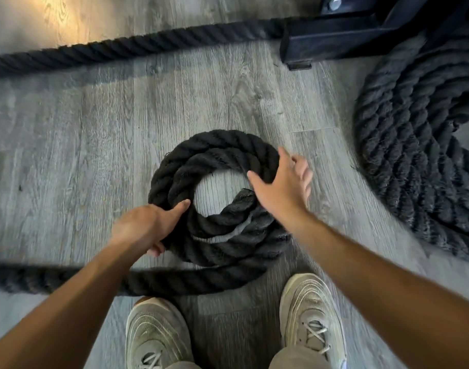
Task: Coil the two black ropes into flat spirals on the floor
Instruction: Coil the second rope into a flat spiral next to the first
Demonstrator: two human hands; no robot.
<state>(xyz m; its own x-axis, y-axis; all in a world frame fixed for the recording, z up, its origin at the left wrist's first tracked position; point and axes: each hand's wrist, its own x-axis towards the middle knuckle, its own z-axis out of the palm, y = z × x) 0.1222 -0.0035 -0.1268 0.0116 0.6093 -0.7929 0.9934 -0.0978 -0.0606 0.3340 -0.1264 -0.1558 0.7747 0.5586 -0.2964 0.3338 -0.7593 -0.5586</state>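
The thick black twisted rope coil (214, 198) lies on the grey wood-plank floor (81, 145), just in front of the person's two pale sneakers (310, 312), wound about two or three turns around an open centre. The left hand (145, 227) grips the near-left side of the coil, fingers curled under the rope and thumb stretched along the top. The right hand (284, 187) lies on the far-right turn with fingers spread and nearly straight, pressing and not closing.

I judge the rope heavy, rough and rather stiff; it is better guided close to the floor, held at the outer turn.

The free length (49, 278) leaves at the left edge, blurred. A second, larger black rope coil (403, 161) is cut off at the right, beside a black metal frame base (342, 35).
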